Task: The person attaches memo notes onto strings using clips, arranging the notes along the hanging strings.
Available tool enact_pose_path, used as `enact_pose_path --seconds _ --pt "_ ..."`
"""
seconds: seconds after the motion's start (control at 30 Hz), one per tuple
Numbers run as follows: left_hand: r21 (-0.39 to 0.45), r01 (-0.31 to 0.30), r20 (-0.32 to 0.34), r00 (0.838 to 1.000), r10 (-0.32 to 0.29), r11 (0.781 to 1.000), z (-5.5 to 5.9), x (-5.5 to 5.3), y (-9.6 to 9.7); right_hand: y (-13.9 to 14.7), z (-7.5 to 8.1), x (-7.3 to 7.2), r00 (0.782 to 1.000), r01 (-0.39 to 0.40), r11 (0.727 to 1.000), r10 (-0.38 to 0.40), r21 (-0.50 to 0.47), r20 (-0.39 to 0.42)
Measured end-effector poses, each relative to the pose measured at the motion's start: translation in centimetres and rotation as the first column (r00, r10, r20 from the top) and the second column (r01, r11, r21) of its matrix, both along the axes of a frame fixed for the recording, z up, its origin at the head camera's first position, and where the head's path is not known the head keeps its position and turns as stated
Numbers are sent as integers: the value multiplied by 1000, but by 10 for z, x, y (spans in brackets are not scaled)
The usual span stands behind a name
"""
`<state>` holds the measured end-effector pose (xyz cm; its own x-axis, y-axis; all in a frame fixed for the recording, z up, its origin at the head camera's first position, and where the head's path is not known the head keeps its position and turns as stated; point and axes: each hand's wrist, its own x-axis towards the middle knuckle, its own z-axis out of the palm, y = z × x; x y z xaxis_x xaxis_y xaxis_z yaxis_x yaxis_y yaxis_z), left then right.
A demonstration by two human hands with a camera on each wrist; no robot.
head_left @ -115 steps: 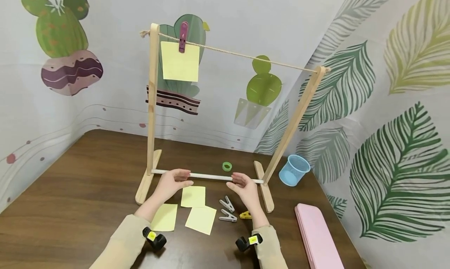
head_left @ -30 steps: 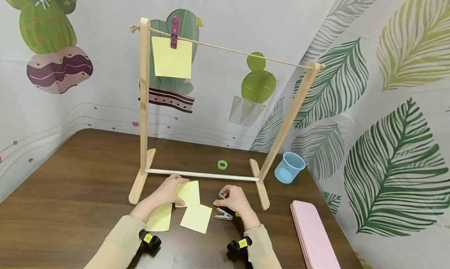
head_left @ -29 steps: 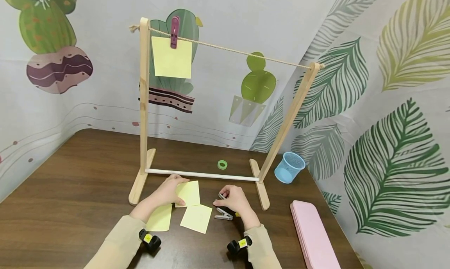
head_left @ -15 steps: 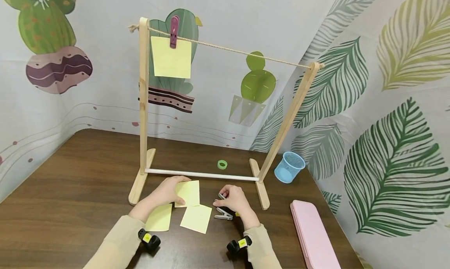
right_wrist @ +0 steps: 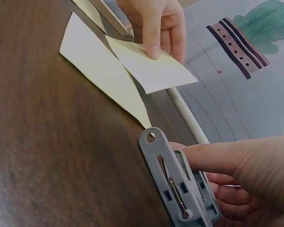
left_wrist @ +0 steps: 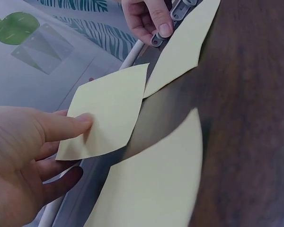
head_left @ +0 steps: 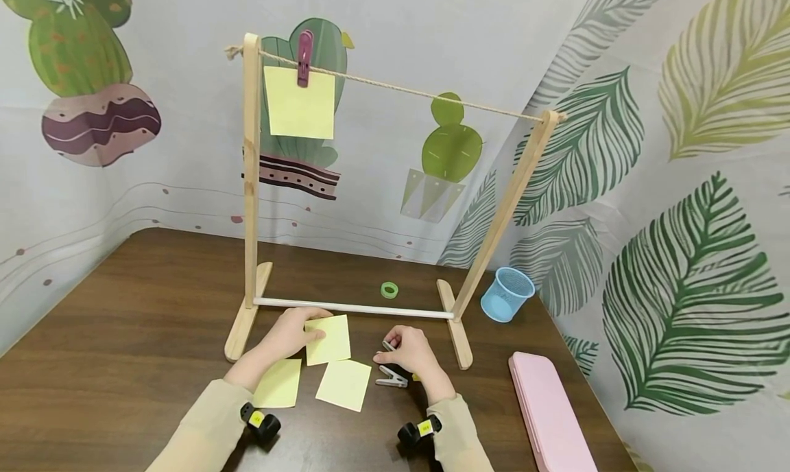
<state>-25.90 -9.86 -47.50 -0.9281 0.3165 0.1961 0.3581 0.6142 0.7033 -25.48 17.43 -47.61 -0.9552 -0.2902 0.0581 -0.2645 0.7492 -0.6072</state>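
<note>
My left hand (head_left: 290, 333) pinches a square yellow sticky note (head_left: 330, 343) between thumb and fingers; the left wrist view shows the thumb flat on the note's face, the note tilted up. Two more notes, a left one (head_left: 278, 384) and a middle one (head_left: 344, 385), lie on the table. With thumb and fingertips my right hand (head_left: 412, 354) pinches a grey clothespin (head_left: 388, 346), mostly hidden by the hand. A second grey clothespin (head_left: 392, 377) lies just in front, large in the right wrist view. Only a bit of a yellow clip (head_left: 416, 377) shows under the right hand.
Behind the hands stands a wooden frame (head_left: 252, 170) with a white bottom rod (head_left: 358, 309) and a rope (head_left: 395, 86). A purple clothespin (head_left: 305, 59) holds a note on the rope. Around it are green tape (head_left: 389, 291), a blue mesh cup (head_left: 508, 295) and a pink case (head_left: 552, 410).
Both hands came down from the white rod, the left to a note, the right to a grey clothespin. In the last half second the left hand has raised its note slightly; the right stays put.
</note>
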Motion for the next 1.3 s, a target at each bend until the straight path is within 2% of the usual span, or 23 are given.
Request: enact_pose_path --seconds 0.2,0.37,0.47,0.8,1.0,1.3 --pt "9 4 -26 1000 -4 1000 1 0 0 1 -2 -1 1000 -6 1000 6 -4 -1" --pt "27 7 4 1000 -7 1000 3 0 -1 2 -2 -1 1000 -16 1000 16 -14 -8" --pt "40 22 25 999 -23 999 8 1 -3 3 -2 0 999 -27 999 26 -24 -27" --pt "10 55 14 998 -55 998 31 8 -11 5 1 -1 999 -21 998 18 -56 -40" --pt "7 53 19 998 -53 999 36 9 -11 7 6 -1 999 -22 996 18 -87 -45" --pt "31 49 29 998 -50 998 39 11 -10 4 12 -2 997 7 994 -16 -105 -81"
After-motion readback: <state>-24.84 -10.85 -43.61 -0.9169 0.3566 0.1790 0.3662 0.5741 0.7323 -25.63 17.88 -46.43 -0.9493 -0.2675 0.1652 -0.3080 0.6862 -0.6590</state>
